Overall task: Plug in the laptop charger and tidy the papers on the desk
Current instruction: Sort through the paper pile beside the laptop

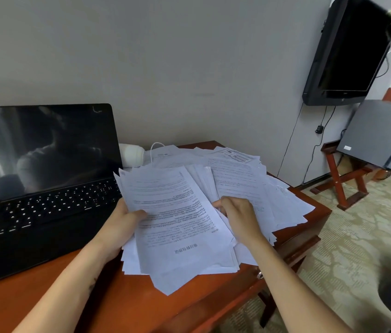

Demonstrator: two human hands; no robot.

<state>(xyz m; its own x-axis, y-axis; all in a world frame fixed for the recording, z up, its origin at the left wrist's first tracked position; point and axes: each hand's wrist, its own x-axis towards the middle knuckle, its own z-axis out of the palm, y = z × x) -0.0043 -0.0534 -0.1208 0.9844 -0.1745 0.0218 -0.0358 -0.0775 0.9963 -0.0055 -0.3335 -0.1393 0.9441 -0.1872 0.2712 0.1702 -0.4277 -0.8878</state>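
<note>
Gripping papers point(180, 227) near desk point(45, 296) edge

Both hands on loose papers point(180, 212) spread over wooden desk point(45, 299): left hand point(120, 227) grips stack's left edge, right hand point(237, 217) curled into sheets, open laptop point(40, 179) at left, dark screen.

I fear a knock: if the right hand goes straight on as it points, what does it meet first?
Most likely the papers: the right hand grips them and points up-left, deeper into the pile. Depth is unclear.
</note>
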